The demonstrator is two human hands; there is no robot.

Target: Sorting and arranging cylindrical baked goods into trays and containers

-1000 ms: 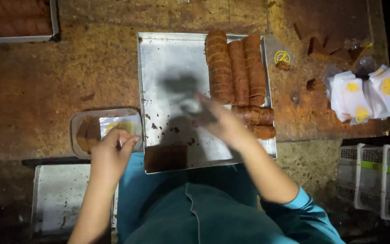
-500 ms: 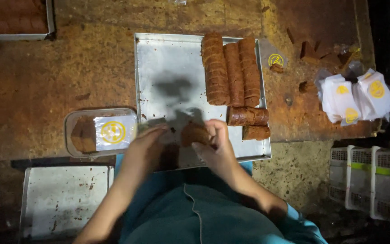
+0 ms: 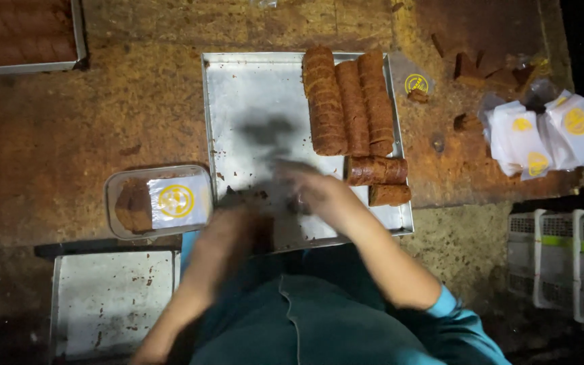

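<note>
- Moved apart since half a second ago: left hand (image 3: 228, 233) now lower, at tray's near edge; right hand (image 3: 309, 192) further up over bare metal.
- Tray (image 3: 251, 101): steel, brown rolls (image 3: 349, 101) stacked at right side.
- Tub (image 3: 158, 201): left of tray, near left hand, white label inside.
- Both hands blurred; grip and contents impossible to tell.

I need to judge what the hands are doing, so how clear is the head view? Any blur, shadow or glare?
Head view: both the left hand and the right hand are motion-blurred, so what they hold cannot be told; a dark shadow falls on the metal tray; the brown rolls are sharp; the right edge is dark; no strong glare.
</note>
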